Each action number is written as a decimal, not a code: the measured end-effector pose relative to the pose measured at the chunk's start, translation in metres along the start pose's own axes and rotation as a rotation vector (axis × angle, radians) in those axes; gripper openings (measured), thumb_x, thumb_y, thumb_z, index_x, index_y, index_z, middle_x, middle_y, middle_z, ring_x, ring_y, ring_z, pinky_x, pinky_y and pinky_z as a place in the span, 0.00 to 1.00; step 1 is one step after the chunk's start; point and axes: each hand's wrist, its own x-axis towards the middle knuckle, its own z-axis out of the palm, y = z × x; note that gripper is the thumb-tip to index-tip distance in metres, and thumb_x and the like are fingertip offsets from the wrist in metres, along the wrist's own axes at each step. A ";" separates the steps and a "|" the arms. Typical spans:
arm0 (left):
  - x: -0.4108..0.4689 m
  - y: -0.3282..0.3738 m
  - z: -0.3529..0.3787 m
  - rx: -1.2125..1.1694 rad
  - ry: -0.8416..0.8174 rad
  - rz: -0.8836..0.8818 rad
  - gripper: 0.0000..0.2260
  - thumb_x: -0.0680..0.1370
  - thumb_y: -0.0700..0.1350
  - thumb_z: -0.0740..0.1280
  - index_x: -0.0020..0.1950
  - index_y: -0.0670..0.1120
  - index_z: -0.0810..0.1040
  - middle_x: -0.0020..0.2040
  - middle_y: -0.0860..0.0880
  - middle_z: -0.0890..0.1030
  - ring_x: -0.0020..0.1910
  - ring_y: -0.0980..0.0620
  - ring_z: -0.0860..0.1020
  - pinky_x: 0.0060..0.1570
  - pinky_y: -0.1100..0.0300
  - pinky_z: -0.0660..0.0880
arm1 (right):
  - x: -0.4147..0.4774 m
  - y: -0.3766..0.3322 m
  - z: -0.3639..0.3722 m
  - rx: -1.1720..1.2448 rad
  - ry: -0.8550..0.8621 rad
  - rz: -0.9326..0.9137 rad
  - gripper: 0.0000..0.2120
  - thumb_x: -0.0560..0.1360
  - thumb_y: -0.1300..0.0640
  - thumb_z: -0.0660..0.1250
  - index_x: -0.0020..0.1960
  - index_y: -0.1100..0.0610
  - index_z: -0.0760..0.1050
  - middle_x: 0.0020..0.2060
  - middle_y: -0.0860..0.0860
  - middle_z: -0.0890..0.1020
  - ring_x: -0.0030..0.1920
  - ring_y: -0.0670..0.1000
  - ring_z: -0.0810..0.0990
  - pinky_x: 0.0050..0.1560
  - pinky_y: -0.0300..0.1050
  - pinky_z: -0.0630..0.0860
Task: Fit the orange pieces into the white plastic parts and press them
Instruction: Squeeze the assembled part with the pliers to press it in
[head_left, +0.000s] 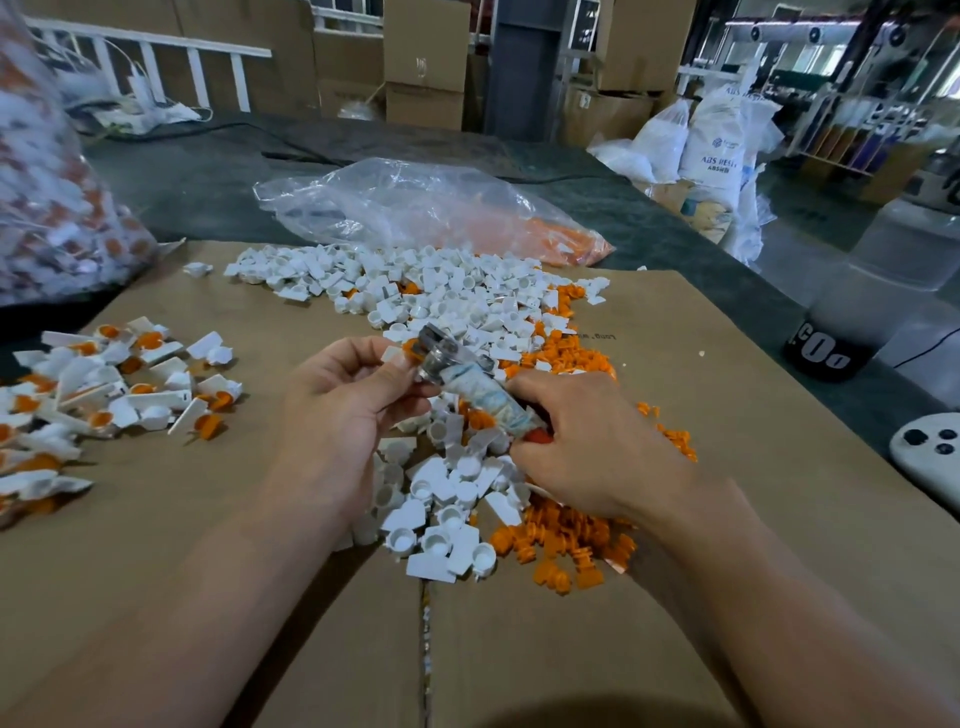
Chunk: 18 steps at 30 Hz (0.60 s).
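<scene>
white plastic part (393, 354) with orange piece (412, 345), pinched by fingers of left hand (337, 405) against metal head of wrapped tool (470, 382); tool's long axis slanting down-right into right hand (587, 447), fingers curled round handle. loose piles (467, 301) just beyond.

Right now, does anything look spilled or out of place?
Nothing damaged, but white parts and orange pieces lie mingled in one loose heap on the cardboard, and one stray white part sits apart at its far left. The right hand grips the tool; the left hand pinches a white part at its head.
</scene>
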 end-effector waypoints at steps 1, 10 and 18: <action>0.000 0.000 0.000 0.002 0.000 0.001 0.08 0.74 0.33 0.63 0.36 0.43 0.74 0.28 0.50 0.81 0.28 0.55 0.80 0.28 0.66 0.77 | 0.000 0.000 0.000 -0.001 0.001 -0.002 0.05 0.72 0.57 0.63 0.47 0.58 0.72 0.36 0.52 0.75 0.35 0.53 0.72 0.32 0.44 0.66; -0.001 0.001 0.000 0.011 0.004 -0.007 0.07 0.73 0.34 0.64 0.36 0.42 0.74 0.29 0.48 0.80 0.29 0.54 0.80 0.30 0.65 0.78 | 0.000 0.002 0.002 -0.008 0.026 -0.012 0.03 0.71 0.59 0.62 0.45 0.57 0.72 0.33 0.51 0.74 0.32 0.51 0.70 0.30 0.43 0.63; -0.002 0.002 -0.001 -0.004 0.000 -0.021 0.06 0.73 0.34 0.64 0.37 0.42 0.74 0.29 0.49 0.81 0.29 0.54 0.80 0.31 0.65 0.78 | 0.000 0.003 0.003 -0.032 0.031 -0.019 0.03 0.71 0.58 0.62 0.45 0.56 0.72 0.32 0.50 0.74 0.32 0.49 0.69 0.29 0.42 0.62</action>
